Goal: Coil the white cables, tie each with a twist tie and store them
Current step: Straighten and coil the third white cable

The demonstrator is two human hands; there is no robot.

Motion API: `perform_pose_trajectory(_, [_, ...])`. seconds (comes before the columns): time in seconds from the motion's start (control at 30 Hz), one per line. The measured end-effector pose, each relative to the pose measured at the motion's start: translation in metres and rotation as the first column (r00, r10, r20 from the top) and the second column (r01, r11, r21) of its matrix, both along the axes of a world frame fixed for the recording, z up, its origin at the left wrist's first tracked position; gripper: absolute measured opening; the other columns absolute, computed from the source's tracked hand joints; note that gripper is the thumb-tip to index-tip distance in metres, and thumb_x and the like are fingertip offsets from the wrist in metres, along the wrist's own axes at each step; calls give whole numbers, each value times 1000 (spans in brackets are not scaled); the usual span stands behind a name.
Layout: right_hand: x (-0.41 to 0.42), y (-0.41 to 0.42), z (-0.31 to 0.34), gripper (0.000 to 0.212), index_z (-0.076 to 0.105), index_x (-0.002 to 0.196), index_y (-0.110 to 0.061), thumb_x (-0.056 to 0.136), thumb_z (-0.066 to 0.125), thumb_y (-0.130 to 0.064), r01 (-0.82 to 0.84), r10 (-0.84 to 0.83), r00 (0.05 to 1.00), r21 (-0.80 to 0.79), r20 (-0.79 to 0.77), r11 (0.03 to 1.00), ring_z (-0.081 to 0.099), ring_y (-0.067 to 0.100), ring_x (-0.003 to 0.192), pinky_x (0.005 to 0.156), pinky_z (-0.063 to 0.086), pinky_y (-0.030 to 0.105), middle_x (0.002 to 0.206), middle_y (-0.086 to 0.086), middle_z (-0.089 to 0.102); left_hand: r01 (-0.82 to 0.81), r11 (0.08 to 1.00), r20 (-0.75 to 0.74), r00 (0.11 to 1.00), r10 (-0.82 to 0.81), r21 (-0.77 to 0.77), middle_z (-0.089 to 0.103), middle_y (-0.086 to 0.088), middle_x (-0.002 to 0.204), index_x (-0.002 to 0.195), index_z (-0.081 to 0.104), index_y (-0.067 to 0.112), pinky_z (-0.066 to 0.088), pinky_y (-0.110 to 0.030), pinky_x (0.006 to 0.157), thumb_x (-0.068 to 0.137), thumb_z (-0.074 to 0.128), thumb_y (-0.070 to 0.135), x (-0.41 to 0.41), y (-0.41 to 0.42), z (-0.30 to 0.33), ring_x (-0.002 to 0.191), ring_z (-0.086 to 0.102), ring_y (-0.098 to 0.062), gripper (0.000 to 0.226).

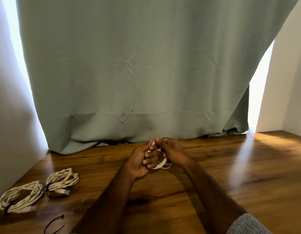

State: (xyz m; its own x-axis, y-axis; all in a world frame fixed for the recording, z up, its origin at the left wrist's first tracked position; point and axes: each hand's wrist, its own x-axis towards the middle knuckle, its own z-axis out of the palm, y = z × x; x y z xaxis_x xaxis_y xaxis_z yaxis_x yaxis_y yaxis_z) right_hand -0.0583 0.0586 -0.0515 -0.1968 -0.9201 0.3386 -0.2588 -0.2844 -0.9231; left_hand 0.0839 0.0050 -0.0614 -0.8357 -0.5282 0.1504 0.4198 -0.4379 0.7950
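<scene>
**Holding a small coil of white cable in both hands above a wooden table**

Looking down from the head camera, two bare forearms are reaching forward over a glossy brown wooden table (214, 166), meeting near its middle. The left hand (143, 162) is turning its palm toward the viewer, its fingers curling tightly around one side of a small coil of white cable (160, 163). The right hand (171, 152) is closing around the opposite side of the same coil, thumb and fingertips pinching the loops at the top, close against the left thumb. Part of the coil is showing below and between the two hands, and a short loose end is trailing beside the right wrist. Whether the coil is resting on the wood or being held just above it cannot be told.

Lying at the left edge of the table, well apart from the hands, are two finished cable bundles. The nearer bundle (19, 195) is sitting by the table's lower left corner, and the farther bundle (62, 180) is lying just beside it, each cinched by a dark tie. A loose black twist tie (54, 224) is lying near the bottom edge, in front of the bundles.

A grey-green curtain (138, 73) is hanging behind the table, its hem resting on the far edge. A grey sleeve (246, 225) is showing at the lower right.
</scene>
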Motion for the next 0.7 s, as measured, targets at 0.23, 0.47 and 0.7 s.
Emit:
perform_pose_trajectory(0.23, [10, -7, -2, 54, 70, 72, -15, 96, 54, -60, 54, -52, 998, -76, 33, 996, 58, 25, 65, 65, 47, 35, 70, 24, 64, -19, 999, -69, 997, 21, 39, 41, 2, 48, 69, 50, 13, 28, -23, 39, 101, 40, 47, -1, 3, -3, 34, 33, -7, 47])
perform_pose_trajectory(0.47, [15, 0, 6, 38, 64, 66, -17, 99, 61, -35, -76, 101, 971, -120, 218, 990, 59, 26, 64, 66, 49, 36, 69, 15, 62, 236, 972, -157, 960, -234, -3, 29, 4, 48, 85, 60, 5, 35, -26, 41, 104, 29, 38, 6, 5, 3, 38, 21, -11, 49])
perform_pose_trajectory(0.7, [6, 10, 6, 46, 57, 59, -14, 100, 57, -35, -118, 133, 980, -108, 145, 987, 39, 16, 45, 49, 34, 26, 48, 2, 44, 110, 993, 20, 994, -109, -45, 31, 7, 35, 85, 71, -2, 15, -21, 39, 98, 35, 49, 5, 7, 7, 26, 25, -4, 63])
